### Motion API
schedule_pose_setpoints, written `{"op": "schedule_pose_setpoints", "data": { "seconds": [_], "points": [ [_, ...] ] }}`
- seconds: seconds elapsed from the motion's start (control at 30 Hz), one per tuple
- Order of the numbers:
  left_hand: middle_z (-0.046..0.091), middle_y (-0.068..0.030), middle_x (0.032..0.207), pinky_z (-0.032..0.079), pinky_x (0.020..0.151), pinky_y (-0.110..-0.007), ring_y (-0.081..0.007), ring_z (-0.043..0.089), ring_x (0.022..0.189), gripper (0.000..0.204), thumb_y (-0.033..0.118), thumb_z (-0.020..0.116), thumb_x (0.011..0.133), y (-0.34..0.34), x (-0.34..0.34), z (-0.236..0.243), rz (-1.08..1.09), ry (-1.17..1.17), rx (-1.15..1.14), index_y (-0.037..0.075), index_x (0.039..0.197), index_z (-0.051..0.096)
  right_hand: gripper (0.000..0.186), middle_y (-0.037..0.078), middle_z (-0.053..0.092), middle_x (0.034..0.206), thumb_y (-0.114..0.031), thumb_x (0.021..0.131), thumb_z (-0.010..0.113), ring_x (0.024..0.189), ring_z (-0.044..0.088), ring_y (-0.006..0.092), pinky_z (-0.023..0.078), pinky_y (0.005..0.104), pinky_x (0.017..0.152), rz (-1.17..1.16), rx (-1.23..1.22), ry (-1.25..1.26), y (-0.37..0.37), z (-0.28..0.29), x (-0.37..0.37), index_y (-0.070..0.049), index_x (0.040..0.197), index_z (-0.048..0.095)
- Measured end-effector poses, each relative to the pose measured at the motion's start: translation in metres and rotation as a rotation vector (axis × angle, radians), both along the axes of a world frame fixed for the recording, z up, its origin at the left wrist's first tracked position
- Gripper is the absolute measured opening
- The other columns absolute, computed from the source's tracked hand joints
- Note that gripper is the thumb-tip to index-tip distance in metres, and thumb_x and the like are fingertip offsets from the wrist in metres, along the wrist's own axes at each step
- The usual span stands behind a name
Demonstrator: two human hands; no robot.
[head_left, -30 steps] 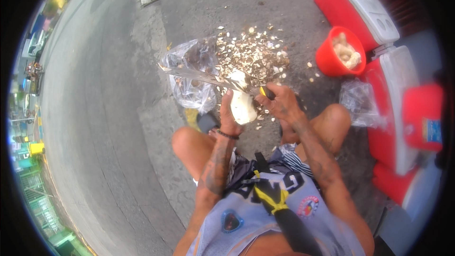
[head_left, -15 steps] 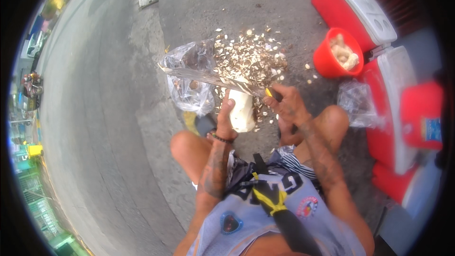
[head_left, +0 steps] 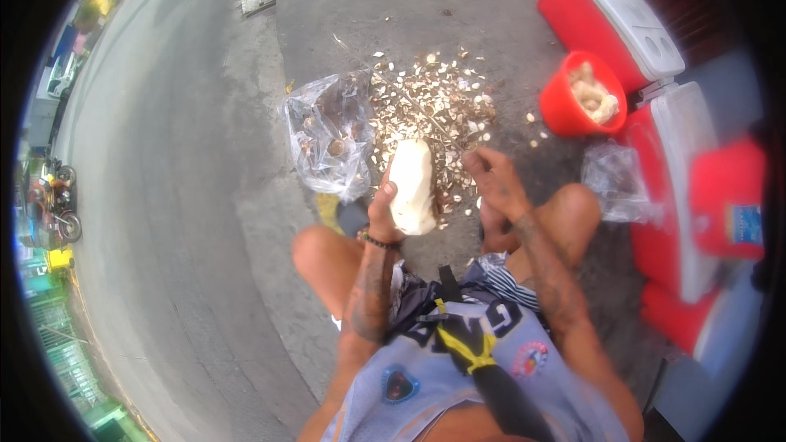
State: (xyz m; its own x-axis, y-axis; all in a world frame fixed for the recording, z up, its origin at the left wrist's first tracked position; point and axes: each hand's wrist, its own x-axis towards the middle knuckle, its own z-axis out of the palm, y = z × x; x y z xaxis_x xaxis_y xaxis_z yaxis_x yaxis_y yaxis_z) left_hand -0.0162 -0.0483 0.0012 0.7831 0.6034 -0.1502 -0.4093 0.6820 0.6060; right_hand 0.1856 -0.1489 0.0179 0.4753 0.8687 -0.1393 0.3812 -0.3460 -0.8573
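Observation:
My left hand [head_left: 381, 214] is wrapped round the side of a thick, peeled white root [head_left: 413, 188], which looks like cassava and stands nearly upright between my knees. To its right my right hand [head_left: 496, 183] is closed on a long knife [head_left: 419, 106]. The blade shows edge-on as a thin line slanting up to the left, over the peelings and apart from the root. My fingers hide the knife's handle. Beyond the root lies a wide scatter of white and brown peelings [head_left: 442, 98]. Left of the peelings is a clear plastic bag [head_left: 327, 127] with brown bits in it.
A red bucket [head_left: 557, 106] holding peeled roots stands at the right. Beside it are red coolers with white lids [head_left: 622, 12] and a crumpled clear bag [head_left: 612, 180]. Grey pavement [head_left: 188, 196] stretches to the left, with a motorcycle [head_left: 61, 200] at the far edge.
The blade, broadside across the root's top before, has turned edge-on and swung up, away from the root. The root now stands fully exposed in my left hand.

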Motion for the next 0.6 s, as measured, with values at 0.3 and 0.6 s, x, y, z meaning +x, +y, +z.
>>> {"op": "schedule_pose_setpoints", "data": {
  "seconds": [0.3, 0.6],
  "points": [
    [0.061, -0.0166, 0.117, 0.057, 0.082, -0.034, -0.0245, 0.065, 0.099, 0.087, 0.041, 0.073, 0.074, 0.002, 0.003, 0.009, 0.083, 0.085, 0.165, -0.003, 0.142, 0.038, 0.070, 0.011, 0.056, 0.065, -0.071, 0.082, 0.064, 0.060, 0.055, 0.0228, 0.044, 0.0388, 0.058, 0.218, 0.059, -0.120, -0.010, 0.064, 0.006, -0.002, 0.076, 0.059],
    [0.059, -0.0197, 0.123, 0.051, 0.097, -0.039, -0.0273, 0.061, 0.112, 0.094, 0.044, 0.075, 0.070, 0.008, -0.001, 0.014, 0.168, 0.274, 0.461, -0.006, 0.141, 0.039, 0.069, 0.014, 0.058, 0.066, -0.070, 0.083, 0.064, 0.064, 0.058, 0.0267, 0.046, 0.0411, 0.062, 0.189, -0.085, -0.184, -0.012, 0.063, 0.017, -0.002, 0.077, 0.060]
  ]
}}
